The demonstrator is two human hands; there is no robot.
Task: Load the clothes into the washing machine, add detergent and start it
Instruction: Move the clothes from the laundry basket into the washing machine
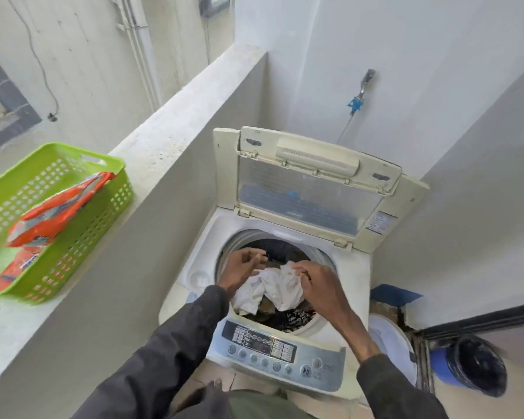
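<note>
The top-loading washing machine (355,285) stands open, its lid (312,192) tilted up at the back. Dark clothes (295,317) fill the drum, with a crumpled white cloth (270,287) on top. Both my hands hover over the drum opening. My left hand (242,267) is above the cloth's left side, fingers loosely curled and apart, holding nothing. My right hand (316,281) is at the cloth's right, fingertips pinching its raised upper edge. An orange detergent packet (58,211) lies in a green plastic basket (73,258) on the ledge to the left.
The control panel (273,353) with several buttons faces me at the machine's front. A concrete ledge (164,140) runs along the left. A tap with a blue hose fitting (356,102) is on the back wall. A white tub (390,343) and a dark bucket (475,364) sit at the right.
</note>
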